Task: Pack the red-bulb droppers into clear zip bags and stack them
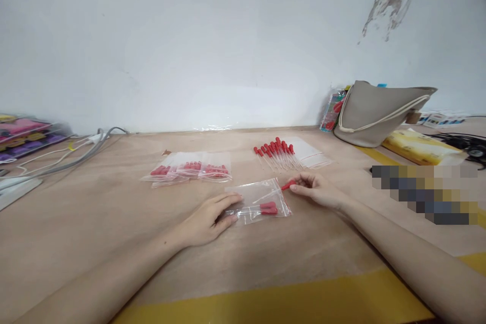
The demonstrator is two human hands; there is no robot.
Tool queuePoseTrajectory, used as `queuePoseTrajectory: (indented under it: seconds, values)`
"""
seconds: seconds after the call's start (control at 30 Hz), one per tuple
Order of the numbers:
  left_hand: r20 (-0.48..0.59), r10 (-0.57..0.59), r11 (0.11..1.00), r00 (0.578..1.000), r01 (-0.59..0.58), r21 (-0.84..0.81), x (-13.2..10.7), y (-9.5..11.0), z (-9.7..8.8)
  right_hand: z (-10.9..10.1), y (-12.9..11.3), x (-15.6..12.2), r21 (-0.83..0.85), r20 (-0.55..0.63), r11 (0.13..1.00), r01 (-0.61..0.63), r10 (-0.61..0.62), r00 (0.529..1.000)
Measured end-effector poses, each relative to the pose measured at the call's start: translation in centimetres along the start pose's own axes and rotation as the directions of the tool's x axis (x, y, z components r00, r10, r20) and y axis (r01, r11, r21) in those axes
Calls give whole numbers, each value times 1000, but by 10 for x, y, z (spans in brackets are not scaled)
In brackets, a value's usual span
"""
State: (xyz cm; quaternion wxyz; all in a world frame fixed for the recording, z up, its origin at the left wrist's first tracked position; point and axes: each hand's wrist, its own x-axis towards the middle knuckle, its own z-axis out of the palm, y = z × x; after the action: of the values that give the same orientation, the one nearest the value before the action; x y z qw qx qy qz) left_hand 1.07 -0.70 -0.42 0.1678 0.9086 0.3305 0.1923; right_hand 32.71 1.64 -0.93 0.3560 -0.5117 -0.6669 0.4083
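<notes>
I judge this to be the loading step: my left hand (210, 218), thumb and fingers parted, rests on the left end of a flat, clear plastic zip bag (248, 192). At its right end, my right hand (316, 190) pinches a slender clear dropper with a red bulb (287, 185), stem apparently inside. The next move calls for a straight leftward push.

left hand (208, 218): totally bare | right hand (317, 190): same deal | left forearm (125, 266): bare too, tiny spot (165, 242) near the wrist (183, 234) | right forearm (402, 248): also just bare
</notes>
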Motion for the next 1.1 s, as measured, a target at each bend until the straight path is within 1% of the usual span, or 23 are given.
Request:
queuePoseTrajectory:
  seconds: [0.07, 0.17, 0.27, 0.33, 0.43, 0.57, 0.67, 0.73, 0.83, 0.93, 1.03, 1.07, 1.1]
  values:
    - [0, -4, 1000, 1000, 4, 6, 0, 1, -1, 6, -3, -1, -41, 66, 998, 56, -54, 996]
    - [0, 8, 1000, 1000, -8, 10, 0, 1, -1, 12, -5, 1, -102, 101, 988, 117, -107, 989]
    - [-2, 13, 1000, 1000, -13, 8, 1, 1, -1, 10, -2, 6, -222, 121, 959, 178, -154, 981]
    - [-4, 9, 1000, 1000, -9, 8, 1, 0, 0, 7, 0, 9, -272, 122, 940, 205, -177, 977]
    - [-3, 11, 1000, 1000, -11, 11, 0, -1, 0, 8, 1, 11, -257, 107, 939, 229, -208, 972]
    - [5, 14, 1000, 1000, -14, 15, 1, 0, 0, 22, -2, 10, -171, 122, 946, 277, -258, 958]
    - [6, 23, 1000, 1000, -23, 12, 2, 1, -1, 29, -2, 13, -245, 126, 917, 316, -293, 948]
    - [6, 22, 1000, 1000, -22, 10, 2, 0, 0, 28, 0, 15, -288, 161, 894, 344, -309, 937]
    - [2, 18, 1000, 1000, -18, 13, 1, -1, 0, 24, 3, 18, -281, 182, 886, 369, -328, 927]
    - [2, 16, 1000, 1000, -16, 17, 1, -1, 0, 24, 5, 20, -235, 124, 916, 325, -303, 945]
    - [5, 11, 1000, 1000, -12, 17, 1, 1, -1, 30, 6, 21, -179, 40, 965, 193, -189, 981]
    - [5, 12, 1000, 1000, -12, 17, 1, 1, -1, 32, 6, 21, -159, 26, 974, 159, -157, 987]
    - [5, 12, 1000, 1000, -12, 17, 1, 1, -1, 34, 6, 20, -141, 29, 978, 151, -148, 989]
